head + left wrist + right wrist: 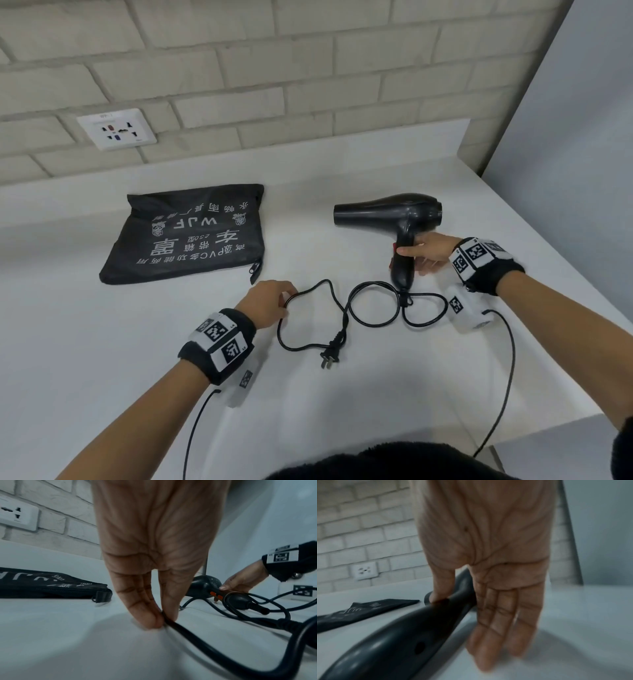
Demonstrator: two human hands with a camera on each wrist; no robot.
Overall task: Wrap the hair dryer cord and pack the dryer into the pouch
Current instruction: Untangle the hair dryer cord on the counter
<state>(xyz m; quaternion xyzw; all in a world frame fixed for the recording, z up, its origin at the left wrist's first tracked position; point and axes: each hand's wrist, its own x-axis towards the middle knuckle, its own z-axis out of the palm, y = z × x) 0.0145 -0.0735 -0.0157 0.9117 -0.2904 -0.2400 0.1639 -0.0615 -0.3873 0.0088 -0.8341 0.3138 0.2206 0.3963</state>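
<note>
A black hair dryer point(390, 213) lies on the white counter point(102, 359), nozzle pointing left and handle toward me. My right hand point(411, 262) holds the handle, thumb laid across it point(442, 588) and fingers point(494, 628) straight along its far side. The black cord point(373, 303) lies in loose loops in front of the handle and ends in a plug point(330, 356). My left hand point(284, 303) pinches the leftmost cord loop point(173, 623) between thumb and fingertips point(147, 616) at the counter. The black zip pouch point(185, 236) with white print lies flat to the left.
A white wall socket point(116, 129) sits in the brick wall behind the pouch. The counter's right edge point(548, 240) runs diagonally just beyond my right wrist. Wrist-camera cables point(507, 377) trail back toward me from both wrists.
</note>
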